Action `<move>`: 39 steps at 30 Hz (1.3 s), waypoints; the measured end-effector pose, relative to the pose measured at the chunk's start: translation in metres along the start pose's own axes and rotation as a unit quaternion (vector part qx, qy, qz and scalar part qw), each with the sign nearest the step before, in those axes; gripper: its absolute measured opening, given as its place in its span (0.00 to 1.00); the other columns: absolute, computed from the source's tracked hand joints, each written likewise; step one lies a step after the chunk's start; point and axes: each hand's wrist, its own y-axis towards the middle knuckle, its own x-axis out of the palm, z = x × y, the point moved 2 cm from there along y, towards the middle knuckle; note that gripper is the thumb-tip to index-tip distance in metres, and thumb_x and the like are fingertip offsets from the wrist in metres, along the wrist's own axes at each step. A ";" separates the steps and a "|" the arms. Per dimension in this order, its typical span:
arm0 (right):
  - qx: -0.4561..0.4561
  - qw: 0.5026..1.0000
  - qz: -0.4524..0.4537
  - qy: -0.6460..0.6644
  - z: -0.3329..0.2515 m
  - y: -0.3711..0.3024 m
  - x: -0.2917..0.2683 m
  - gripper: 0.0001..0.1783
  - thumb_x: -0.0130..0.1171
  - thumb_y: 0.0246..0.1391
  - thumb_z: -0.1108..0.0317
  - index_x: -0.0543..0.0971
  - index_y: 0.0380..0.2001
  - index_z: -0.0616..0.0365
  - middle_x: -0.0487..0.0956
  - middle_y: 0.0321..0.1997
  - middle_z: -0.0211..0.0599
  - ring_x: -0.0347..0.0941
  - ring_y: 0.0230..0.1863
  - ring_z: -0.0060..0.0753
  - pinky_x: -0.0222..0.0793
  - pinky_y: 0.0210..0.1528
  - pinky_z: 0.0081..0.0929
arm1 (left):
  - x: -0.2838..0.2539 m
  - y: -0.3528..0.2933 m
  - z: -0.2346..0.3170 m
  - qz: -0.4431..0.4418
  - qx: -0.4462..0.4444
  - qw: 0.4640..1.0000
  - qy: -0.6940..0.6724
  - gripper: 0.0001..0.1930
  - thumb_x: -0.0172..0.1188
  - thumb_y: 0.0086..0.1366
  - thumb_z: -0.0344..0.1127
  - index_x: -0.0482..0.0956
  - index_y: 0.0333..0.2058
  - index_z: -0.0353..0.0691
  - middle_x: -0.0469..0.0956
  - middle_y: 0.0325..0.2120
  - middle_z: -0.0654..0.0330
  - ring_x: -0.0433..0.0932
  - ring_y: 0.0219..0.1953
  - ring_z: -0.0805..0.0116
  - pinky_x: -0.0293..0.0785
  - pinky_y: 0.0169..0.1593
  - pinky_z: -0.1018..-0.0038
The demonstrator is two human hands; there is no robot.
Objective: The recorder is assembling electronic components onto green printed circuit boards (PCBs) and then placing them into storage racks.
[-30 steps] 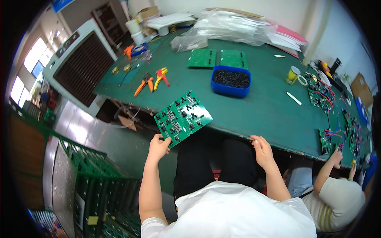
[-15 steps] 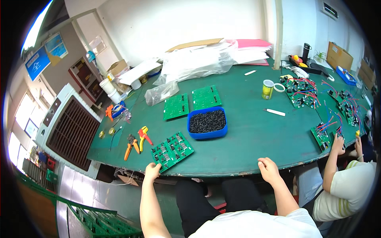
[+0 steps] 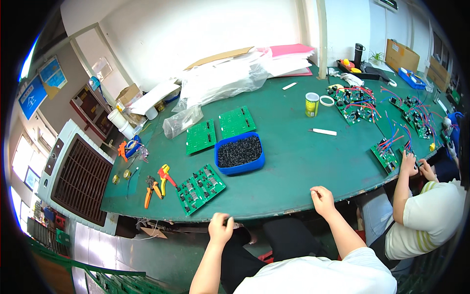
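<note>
My left hand (image 3: 221,229) is off the table's near edge, above my lap, with its fingers curled in. A small dark patch shows by its thumb, and whether that is a held piece or a gap I cannot make out. Over the near edge, further right, my right hand (image 3: 323,201) is closed, its inner side hidden. Nearest to the left hand lies a green circuit board (image 3: 200,189) populated with black parts. Behind it stands a blue tray (image 3: 240,169) full of small black pieces. Two sparser green boards (image 3: 201,137) (image 3: 237,122) lie beyond the tray.
Orange-handled pliers (image 3: 153,192) and a red-and-yellow hand tool (image 3: 166,176) lie left of the board. A white-handled knife (image 3: 324,132), a can (image 3: 312,105) and a tape roll (image 3: 327,101) sit to the right. A co-worker's hands (image 3: 409,163) are at wired boards (image 3: 385,158).
My left hand has let go of the populated board's near corner and drawn back to the right, over my lap. The view has turned slightly right. My right hand stays closed near the edge.
</note>
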 end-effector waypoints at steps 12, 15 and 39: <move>-0.121 0.982 0.087 -0.116 0.026 -0.002 -0.068 0.05 0.53 0.45 0.77 0.75 0.29 0.63 0.74 0.26 0.41 0.69 0.31 0.45 0.65 0.34 0.35 | 0.076 0.034 0.026 0.037 -0.059 0.992 0.106 0.17 0.60 0.55 0.46 0.74 0.17 0.40 0.72 0.16 0.57 0.73 0.21 0.55 0.67 0.27 0.61; -0.121 0.982 0.104 -0.103 0.037 -0.004 -0.070 0.06 0.53 0.44 0.77 0.74 0.29 0.63 0.73 0.26 0.40 0.69 0.32 0.45 0.65 0.36 0.36 | 0.080 0.032 0.026 0.050 -0.053 0.987 0.143 0.18 0.60 0.55 0.47 0.72 0.16 0.40 0.72 0.17 0.56 0.72 0.22 0.53 0.67 0.26 0.60; -0.186 0.948 -0.134 -0.222 -0.137 0.244 0.089 0.19 0.56 0.49 0.62 0.72 0.43 0.60 0.75 0.33 0.41 0.72 0.37 0.44 0.68 0.40 0.37 | 0.066 0.041 0.022 0.006 0.020 0.998 0.067 0.16 0.56 0.57 0.48 0.74 0.18 0.43 0.74 0.19 0.58 0.73 0.24 0.56 0.66 0.27 0.60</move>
